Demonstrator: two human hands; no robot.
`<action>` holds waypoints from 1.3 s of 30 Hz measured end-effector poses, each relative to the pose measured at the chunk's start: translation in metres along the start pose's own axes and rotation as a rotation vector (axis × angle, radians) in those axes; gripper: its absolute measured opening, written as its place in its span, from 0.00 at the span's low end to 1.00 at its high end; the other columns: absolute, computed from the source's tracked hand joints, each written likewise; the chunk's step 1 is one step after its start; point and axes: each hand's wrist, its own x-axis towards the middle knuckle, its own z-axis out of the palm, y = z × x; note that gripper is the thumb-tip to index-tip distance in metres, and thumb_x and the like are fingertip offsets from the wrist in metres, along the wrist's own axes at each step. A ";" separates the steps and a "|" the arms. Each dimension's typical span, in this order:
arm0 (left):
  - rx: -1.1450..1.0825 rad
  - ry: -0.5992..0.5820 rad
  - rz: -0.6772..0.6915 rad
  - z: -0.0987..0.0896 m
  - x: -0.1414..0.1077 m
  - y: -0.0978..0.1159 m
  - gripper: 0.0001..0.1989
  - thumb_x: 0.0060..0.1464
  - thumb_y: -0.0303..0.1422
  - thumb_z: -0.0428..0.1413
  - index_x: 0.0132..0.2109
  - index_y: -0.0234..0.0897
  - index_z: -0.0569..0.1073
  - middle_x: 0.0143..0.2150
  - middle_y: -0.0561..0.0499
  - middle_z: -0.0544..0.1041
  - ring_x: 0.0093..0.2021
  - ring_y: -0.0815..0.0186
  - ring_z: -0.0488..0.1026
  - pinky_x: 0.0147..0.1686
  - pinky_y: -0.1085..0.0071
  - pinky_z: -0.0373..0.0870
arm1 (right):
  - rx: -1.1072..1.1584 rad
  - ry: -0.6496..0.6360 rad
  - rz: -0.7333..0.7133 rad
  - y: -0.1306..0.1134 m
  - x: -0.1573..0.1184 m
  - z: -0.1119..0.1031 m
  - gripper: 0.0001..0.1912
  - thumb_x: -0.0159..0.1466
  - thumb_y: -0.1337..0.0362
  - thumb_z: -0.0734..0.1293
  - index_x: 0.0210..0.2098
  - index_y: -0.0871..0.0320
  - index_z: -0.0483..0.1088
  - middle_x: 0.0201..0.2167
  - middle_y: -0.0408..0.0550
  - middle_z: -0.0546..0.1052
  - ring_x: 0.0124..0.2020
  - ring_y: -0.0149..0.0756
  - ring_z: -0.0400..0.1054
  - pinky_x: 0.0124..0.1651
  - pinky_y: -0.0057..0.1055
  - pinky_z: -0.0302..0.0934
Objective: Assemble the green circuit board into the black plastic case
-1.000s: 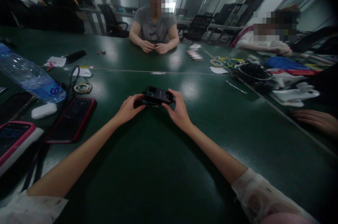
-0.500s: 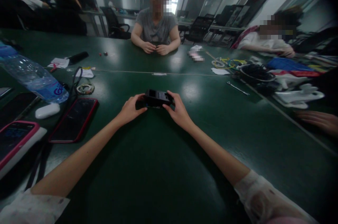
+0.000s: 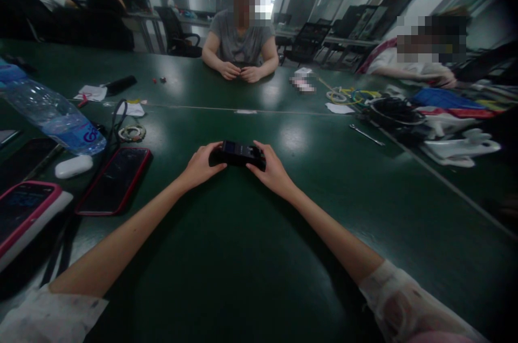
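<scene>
A small black device (image 3: 240,153) with a dark screen and tiny buttons on its upper side is in front of me at the middle of the table. My left hand (image 3: 204,161) grips its left end, thumb on the near side and fingers curled around the far side. At the right end, my right hand (image 3: 267,166) holds it the same way. What kind of device it is, I cannot make out. Whether its underside touches the green table (image 3: 238,240) is unclear.
On the left lie a red-edged phone (image 3: 115,181), a white earbud case (image 3: 74,166), a pink-cased phone (image 3: 25,208) and a water bottle (image 3: 56,111). A wrench (image 3: 367,135) and coiled black cable (image 3: 394,111) lie to the right. Across sits a person in grey (image 3: 243,43).
Between my hands the device has turned, so its top face shows at a different tilt. Another person's hand at the right edge has drawn back into shadow.
</scene>
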 end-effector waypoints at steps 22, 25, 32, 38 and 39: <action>-0.047 -0.006 -0.017 0.000 0.000 0.001 0.29 0.55 0.42 0.56 0.61 0.41 0.60 0.58 0.42 0.69 0.58 0.53 0.65 0.54 0.52 0.63 | 0.122 0.009 0.130 0.010 0.002 -0.001 0.28 0.56 0.62 0.71 0.54 0.53 0.60 0.50 0.51 0.69 0.51 0.42 0.65 0.54 0.46 0.61; -0.050 -0.014 -0.034 0.000 0.001 0.002 0.29 0.55 0.42 0.57 0.61 0.41 0.60 0.58 0.42 0.69 0.58 0.53 0.65 0.54 0.51 0.63 | 0.121 0.012 0.129 0.008 0.002 -0.002 0.28 0.56 0.62 0.71 0.54 0.52 0.60 0.51 0.51 0.69 0.51 0.43 0.65 0.54 0.46 0.60; -0.068 -0.016 -0.043 0.000 0.001 0.002 0.29 0.55 0.41 0.57 0.61 0.40 0.61 0.59 0.41 0.68 0.58 0.53 0.65 0.54 0.51 0.63 | 0.133 0.027 0.119 0.007 0.001 -0.004 0.27 0.57 0.62 0.71 0.54 0.52 0.60 0.51 0.51 0.69 0.52 0.43 0.65 0.53 0.45 0.61; -0.048 -0.002 -0.044 0.002 0.003 0.000 0.28 0.54 0.41 0.57 0.60 0.41 0.61 0.57 0.42 0.69 0.57 0.54 0.66 0.54 0.51 0.63 | 0.148 0.041 0.121 0.005 0.003 -0.003 0.27 0.56 0.63 0.71 0.53 0.51 0.61 0.51 0.51 0.69 0.52 0.45 0.65 0.56 0.48 0.60; -0.045 0.001 -0.040 0.003 0.003 0.000 0.28 0.54 0.41 0.58 0.60 0.41 0.61 0.57 0.42 0.69 0.57 0.54 0.66 0.54 0.51 0.63 | 0.150 0.045 0.117 0.003 0.003 -0.004 0.26 0.56 0.63 0.71 0.52 0.51 0.61 0.51 0.51 0.70 0.52 0.45 0.65 0.56 0.48 0.60</action>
